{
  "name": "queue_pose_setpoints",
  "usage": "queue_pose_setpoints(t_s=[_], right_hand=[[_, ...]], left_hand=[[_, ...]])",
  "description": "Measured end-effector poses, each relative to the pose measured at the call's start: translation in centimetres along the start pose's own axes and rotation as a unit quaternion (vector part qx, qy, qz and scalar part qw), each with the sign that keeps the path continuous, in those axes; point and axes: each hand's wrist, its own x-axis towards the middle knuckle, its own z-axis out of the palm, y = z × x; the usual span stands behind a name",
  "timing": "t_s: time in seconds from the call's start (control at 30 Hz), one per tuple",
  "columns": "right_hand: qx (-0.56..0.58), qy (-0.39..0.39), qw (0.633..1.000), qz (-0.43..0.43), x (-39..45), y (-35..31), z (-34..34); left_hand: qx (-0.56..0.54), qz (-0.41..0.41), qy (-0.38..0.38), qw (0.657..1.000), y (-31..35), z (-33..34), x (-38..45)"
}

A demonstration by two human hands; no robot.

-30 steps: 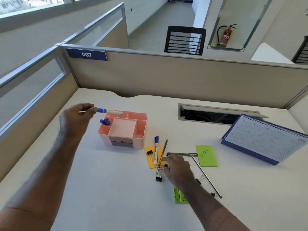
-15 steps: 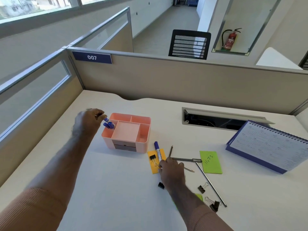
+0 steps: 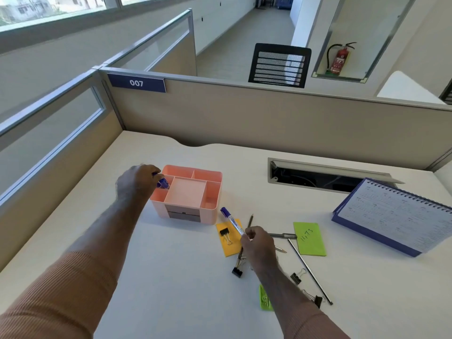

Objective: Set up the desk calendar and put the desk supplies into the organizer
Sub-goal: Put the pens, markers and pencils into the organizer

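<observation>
A pink organizer [image 3: 212, 172] stands left of the desk's middle. My left hand [image 3: 135, 185] is at its left compartment, fingers curled round a blue-capped pen [image 3: 163, 184] that stands in the compartment with other blue pens. My right hand [image 3: 259, 245] pinches the near end of a clear marker with a purple cap [image 3: 230, 218] lying across an orange sticky note [image 3: 231, 248]. A binder clip [image 3: 225, 234] lies on that note. A pencil [image 3: 250, 220] runs under my right hand. The blue desk calendar [image 3: 396, 216] lies low at the right.
A green sticky note [image 3: 310, 238], a grey pen [image 3: 281, 235], a long thin rod [image 3: 310, 272], several binder clips [image 3: 296, 278] and a small green item [image 3: 264, 300] lie around my right hand. A cable slot [image 3: 318, 177] opens at the back. Partition walls close the back and left.
My left hand brought the blue-capped pen down from above the organizer into its left compartment. My right hand shifted onto the end of the purple-capped marker.
</observation>
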Motion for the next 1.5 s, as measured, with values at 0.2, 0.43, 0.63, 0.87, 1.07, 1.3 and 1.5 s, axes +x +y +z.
queue_pose_setpoints(t_s=[0.2, 0.43, 0.63, 0.87, 1.07, 1.3, 1.5], right_hand=[[0.219, -0.038, 0.974, 0.051, 0.8, 1.3, -2.5], [0.415, -0.117, 0.901, 0.055, 0.5, 1.0, -4.4], [0.388, -0.123, 0.913, -0.001, 0.1, -1.1, -4.3], [0.326, -0.085, 0.940, -0.047, -0.1, -2.3, -5.1], [0.272, -0.064, 0.958, -0.057, -0.1, -2.0, -6.0], [0.244, -0.042, 0.969, -0.017, -0.4, 0.6, -7.3], [0.206, -0.042, 0.977, -0.012, -0.3, 1.7, -7.2]], left_hand=[[-0.026, -0.048, -0.023, 0.998, 0.5, 0.1, -0.6], [-0.227, 0.018, 0.017, 0.974, 4.7, -1.9, -3.6], [-0.581, -0.058, -0.281, 0.762, 9.0, -2.4, -8.9], [-0.616, -0.048, -0.260, 0.742, 9.0, -3.5, -9.1], [-0.555, -0.039, -0.150, 0.817, 6.0, -4.8, -6.2], [-0.374, -0.070, 0.074, 0.922, -1.0, -6.3, -0.6], [-0.219, -0.031, 0.118, 0.968, -1.8, -5.1, 0.0]])
